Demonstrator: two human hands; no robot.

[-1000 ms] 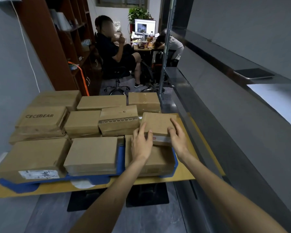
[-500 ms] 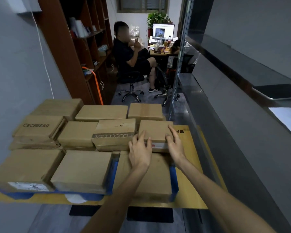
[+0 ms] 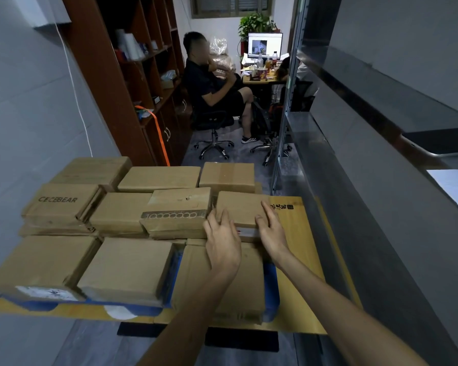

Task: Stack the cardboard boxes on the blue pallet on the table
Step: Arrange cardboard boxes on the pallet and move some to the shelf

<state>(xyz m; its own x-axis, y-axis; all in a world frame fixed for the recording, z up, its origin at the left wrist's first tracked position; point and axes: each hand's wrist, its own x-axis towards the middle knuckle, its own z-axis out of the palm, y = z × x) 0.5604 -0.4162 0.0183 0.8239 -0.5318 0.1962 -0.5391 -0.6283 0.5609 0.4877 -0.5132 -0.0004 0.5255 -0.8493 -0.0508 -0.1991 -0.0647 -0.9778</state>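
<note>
Several brown cardboard boxes lie in rows on the blue pallet (image 3: 271, 286), which rests on the yellow wooden table (image 3: 304, 260). A small cardboard box (image 3: 238, 206) sits in the middle row at the right, on top of a lower layer. My left hand (image 3: 222, 241) is at its near left corner, fingers spread against it. My right hand (image 3: 271, 231) lies on its near right part, thumb on the front face and fingers on top. A larger box (image 3: 246, 291) lies under my forearms at the pallet's near right.
A box marked CECEBEAR (image 3: 61, 203) stands at the left. A grey wall runs along the left and a glass and metal partition (image 3: 328, 159) along the right. Behind the table a person sits on an office chair (image 3: 213, 122) beside a brown shelf unit (image 3: 132, 75).
Both hands have slid the small box away from me, off the near box and into line with the middle row. The camera has come closer and tilted up.
</note>
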